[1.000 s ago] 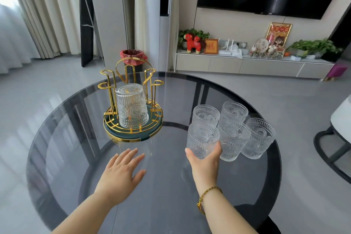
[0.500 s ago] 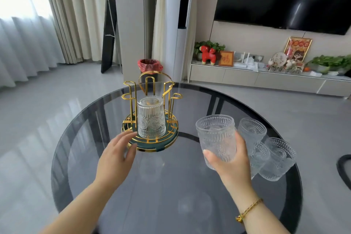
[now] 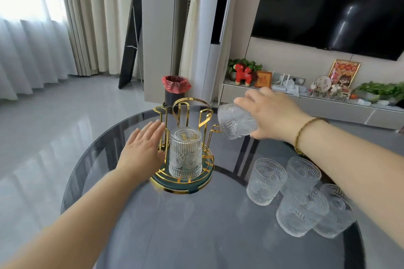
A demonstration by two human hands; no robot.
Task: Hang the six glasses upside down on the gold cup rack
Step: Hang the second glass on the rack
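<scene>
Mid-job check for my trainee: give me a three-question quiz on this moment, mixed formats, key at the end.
1. True or false: the right hand holds a tilted glass beside the gold rack.
2. How many glasses stand upright on the table?
3. The left hand is: A) gripping a glass, B) open beside the rack, C) off the table view.

Key: 1 true; 2 four; 3 B. One hung glass sits on the rack.

One clear embossed glass (image 3: 185, 155) hangs inverted on the gold wire cup rack (image 3: 182, 137). Another tilted glass (image 3: 236, 124) is held beside it. Four upright glasses (image 3: 301, 196) cluster nearby.
</scene>
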